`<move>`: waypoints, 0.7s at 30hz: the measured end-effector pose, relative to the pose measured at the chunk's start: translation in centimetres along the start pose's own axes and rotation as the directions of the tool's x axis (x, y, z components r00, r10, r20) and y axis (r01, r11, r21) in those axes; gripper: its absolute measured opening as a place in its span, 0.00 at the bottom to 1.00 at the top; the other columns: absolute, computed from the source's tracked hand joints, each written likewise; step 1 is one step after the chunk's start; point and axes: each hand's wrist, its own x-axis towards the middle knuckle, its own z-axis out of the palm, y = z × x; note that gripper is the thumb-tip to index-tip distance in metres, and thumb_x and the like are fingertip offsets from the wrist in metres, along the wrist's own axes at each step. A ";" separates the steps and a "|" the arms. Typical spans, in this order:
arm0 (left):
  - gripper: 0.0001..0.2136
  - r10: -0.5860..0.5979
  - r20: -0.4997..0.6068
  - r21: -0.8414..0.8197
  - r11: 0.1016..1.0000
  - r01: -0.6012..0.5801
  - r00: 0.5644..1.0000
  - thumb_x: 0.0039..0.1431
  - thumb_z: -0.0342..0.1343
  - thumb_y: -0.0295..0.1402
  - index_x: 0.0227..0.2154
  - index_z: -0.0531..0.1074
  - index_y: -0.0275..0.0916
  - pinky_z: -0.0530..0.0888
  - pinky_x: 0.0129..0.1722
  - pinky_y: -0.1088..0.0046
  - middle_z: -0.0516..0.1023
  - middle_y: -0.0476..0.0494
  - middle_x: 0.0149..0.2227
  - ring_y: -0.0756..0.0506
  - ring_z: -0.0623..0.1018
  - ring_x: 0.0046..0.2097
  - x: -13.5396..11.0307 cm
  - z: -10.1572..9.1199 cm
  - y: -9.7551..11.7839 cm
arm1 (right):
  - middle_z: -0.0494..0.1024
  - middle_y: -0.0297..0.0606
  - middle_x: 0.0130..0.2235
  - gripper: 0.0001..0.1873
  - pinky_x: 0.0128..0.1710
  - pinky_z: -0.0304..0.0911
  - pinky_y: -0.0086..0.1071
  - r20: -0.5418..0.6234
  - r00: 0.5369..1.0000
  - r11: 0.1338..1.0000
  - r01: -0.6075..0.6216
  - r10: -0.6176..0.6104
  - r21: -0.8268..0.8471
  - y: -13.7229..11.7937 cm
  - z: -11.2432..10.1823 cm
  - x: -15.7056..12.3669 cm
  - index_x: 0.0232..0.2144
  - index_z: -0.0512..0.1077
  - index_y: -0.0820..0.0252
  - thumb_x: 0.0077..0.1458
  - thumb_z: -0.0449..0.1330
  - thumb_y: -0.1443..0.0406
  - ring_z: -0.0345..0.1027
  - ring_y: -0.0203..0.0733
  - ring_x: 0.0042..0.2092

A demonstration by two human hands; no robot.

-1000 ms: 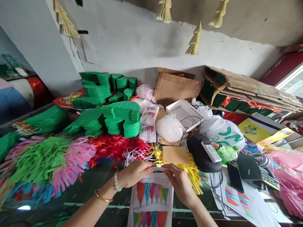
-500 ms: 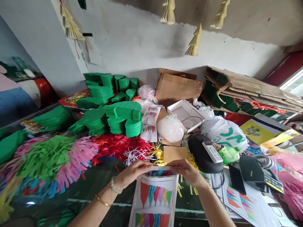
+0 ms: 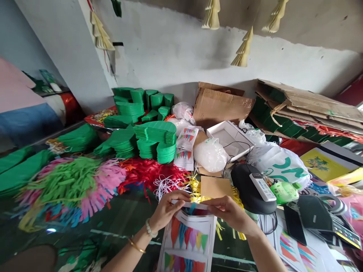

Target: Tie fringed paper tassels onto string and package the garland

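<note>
A clear plastic bag (image 3: 189,252) hangs upright in front of me, with a printed card inside showing two rows of colourful tasselled bunting. My left hand (image 3: 166,213) pinches the left part of its top edge between thumb and fingers. On the right part of the same edge, my right hand (image 3: 231,212) is closed with thumb and fingertips. Between the hands the top strip is pulled straight, and darker coloured material shows just below it. Beyond my fingers lie yellow paper strips (image 3: 193,186) and a brown card (image 3: 216,187).
Green paper stacks (image 3: 154,132) and fringed tissue (image 3: 70,181) cover the left. Red shreds (image 3: 153,172) lie mid-table. A black case (image 3: 241,189), green bottle (image 3: 285,192), phone (image 3: 295,224) and calculator (image 3: 344,231) are on the right. A person in pink and blue (image 3: 25,102) is at far left.
The view has turned left, so the surroundings sit further right. My left thumb and fingers have shifted on the bag's top edge; both hands still hold it.
</note>
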 end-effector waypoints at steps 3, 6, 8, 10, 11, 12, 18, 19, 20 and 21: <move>0.19 -0.028 -0.108 -0.067 0.998 0.021 0.994 0.58 0.57 0.49 0.32 0.82 0.37 0.72 0.49 0.66 0.79 0.36 0.46 0.38 0.77 0.50 -0.1 0.8 -0.6 | 0.81 0.41 0.47 0.20 0.49 0.69 0.41 -0.045 0.996 0.996 0.077 -0.079 -0.035 -0.8 0.2 0.1 0.49 0.77 0.55 0.64 0.54 0.54 0.74 0.50 0.49; 0.20 -0.127 -0.132 -0.086 0.990 0.116 0.983 0.61 0.54 0.49 0.35 0.80 0.38 0.74 0.41 0.68 0.82 0.38 0.39 0.41 0.80 0.42 -0.1 1.3 -0.9 | 0.76 0.42 0.53 0.18 0.54 0.65 0.42 -0.161 0.966 0.951 0.156 -0.204 -0.267 -2.1 1.2 0.0 0.52 0.74 0.51 0.65 0.53 0.56 0.68 0.48 0.55; 0.22 -0.144 -0.153 -0.074 0.988 0.134 0.978 0.61 0.51 0.51 0.37 0.79 0.37 0.74 0.36 0.69 0.82 0.40 0.34 0.42 0.80 0.37 0.0 1.4 -1.0 | 0.72 0.40 0.56 0.16 0.56 0.62 0.44 -0.140 0.948 0.874 0.200 -0.287 -0.443 -3.0 2.1 -0.1 0.51 0.75 0.49 0.64 0.54 0.57 0.62 0.49 0.59; 0.23 -0.129 -0.165 -0.068 0.991 0.119 0.978 0.61 0.50 0.52 0.36 0.79 0.37 0.74 0.36 0.69 0.82 0.40 0.33 0.43 0.80 0.36 0.1 1.4 -1.0 | 0.69 0.39 0.59 0.14 0.57 0.60 0.45 -0.071 0.940 0.791 0.239 -0.335 -0.564 -3.5 2.9 -0.1 0.47 0.76 0.48 0.63 0.56 0.56 0.58 0.51 0.61; 0.23 -0.121 -0.165 -0.070 0.991 0.111 0.979 0.61 0.50 0.52 0.36 0.79 0.36 0.74 0.37 0.69 0.82 0.40 0.34 0.42 0.80 0.37 0.1 1.4 -1.0 | 0.67 0.39 0.60 0.14 0.57 0.60 0.46 -0.039 0.938 0.759 0.253 -0.343 -0.600 -3.6 3.1 0.0 0.46 0.77 0.48 0.61 0.58 0.54 0.57 0.52 0.62; 0.23 -0.114 -0.162 -0.071 0.992 0.104 0.980 0.62 0.50 0.52 0.35 0.79 0.36 0.74 0.38 0.69 0.82 0.40 0.34 0.42 0.80 0.38 0.1 1.4 -1.0 | 0.66 0.40 0.60 0.15 0.57 0.60 0.46 -0.007 0.941 0.735 0.260 -0.339 -0.626 -3.6 3.2 0.2 0.45 0.77 0.48 0.60 0.59 0.52 0.57 0.53 0.61; 0.22 -0.101 -0.121 -0.020 0.995 0.099 0.987 0.63 0.50 0.49 0.32 0.79 0.37 0.72 0.36 0.70 0.81 0.40 0.33 0.43 0.78 0.36 0.0 1.6 -0.9 | 0.74 0.42 0.53 0.15 0.53 0.62 0.48 0.031 0.959 0.694 0.227 -0.283 -0.683 -2.8 2.8 1.0 0.35 0.81 0.51 0.55 0.62 0.49 0.64 0.54 0.55; 0.22 -0.086 -0.102 -0.023 0.996 0.084 0.991 0.63 0.50 0.50 0.33 0.80 0.37 0.72 0.36 0.70 0.81 0.40 0.34 0.43 0.78 0.36 0.0 1.7 -0.9 | 0.75 0.42 0.51 0.15 0.52 0.62 0.47 0.025 0.964 0.718 0.214 -0.264 -0.663 -2.7 2.7 1.1 0.33 0.81 0.51 0.55 0.63 0.50 0.66 0.54 0.54; 0.22 -0.063 -0.082 -0.029 0.998 0.061 0.995 0.61 0.52 0.51 0.33 0.80 0.37 0.72 0.38 0.70 0.81 0.39 0.34 0.43 0.78 0.37 0.0 1.7 -0.9 | 0.77 0.41 0.49 0.15 0.51 0.64 0.46 0.020 0.974 0.749 0.187 -0.226 -0.636 -2.6 2.5 1.2 0.32 0.81 0.51 0.54 0.64 0.50 0.68 0.53 0.52; 0.22 -0.041 -0.062 -0.037 0.999 0.039 0.997 0.59 0.54 0.52 0.33 0.80 0.37 0.72 0.39 0.69 0.80 0.39 0.35 0.42 0.78 0.39 0.0 1.7 -0.9 | 0.79 0.41 0.46 0.15 0.49 0.65 0.44 0.014 0.985 0.782 0.147 -0.174 -0.605 -2.5 2.2 1.2 0.32 0.81 0.51 0.53 0.64 0.49 0.70 0.52 0.49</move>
